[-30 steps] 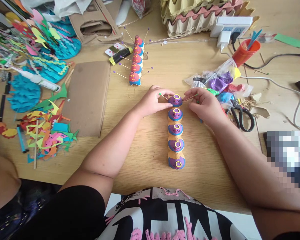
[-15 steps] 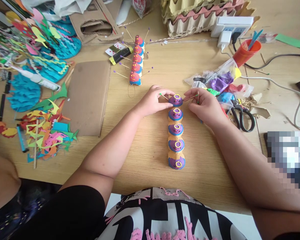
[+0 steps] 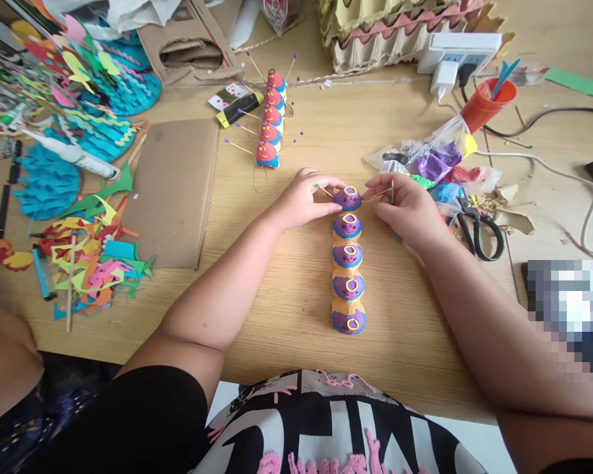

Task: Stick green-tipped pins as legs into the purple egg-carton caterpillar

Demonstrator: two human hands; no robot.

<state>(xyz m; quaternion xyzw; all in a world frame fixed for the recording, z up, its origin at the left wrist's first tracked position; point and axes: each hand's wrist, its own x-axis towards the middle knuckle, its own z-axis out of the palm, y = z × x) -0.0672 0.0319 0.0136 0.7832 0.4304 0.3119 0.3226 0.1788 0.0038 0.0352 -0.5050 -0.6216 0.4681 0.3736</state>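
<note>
A strip of egg-carton cups [image 3: 348, 255] lies lengthwise before me, its bumps coated in purple and blue clay with yellow rings and small faces. At the far end, my left hand [image 3: 310, 201] pinches the last bump, thumb and fingers against its left side. A green-tipped thin stick [image 3: 325, 191] juts out from that bump between them. On the right side, my right hand [image 3: 408, 207] is closed on a thin stick [image 3: 375, 195] whose inner end meets the same bump. Another green-tipped stick [image 3: 392, 191] stands up at the right fingers.
A finished-looking red and blue strip [image 3: 268, 125] with purple-tipped sticks lies further back. Cardboard [image 3: 172, 194] and paper scraps [image 3: 93, 263] are left. Clay bags [image 3: 439, 161], scissors [image 3: 479, 227], an orange cup [image 3: 484, 105] and a power strip [image 3: 457, 51] are right. Another person's arm [image 3: 4, 362] shows lower left.
My right hand has shifted very slightly to the right along the stick's line. My left hand and the strip look the same.
</note>
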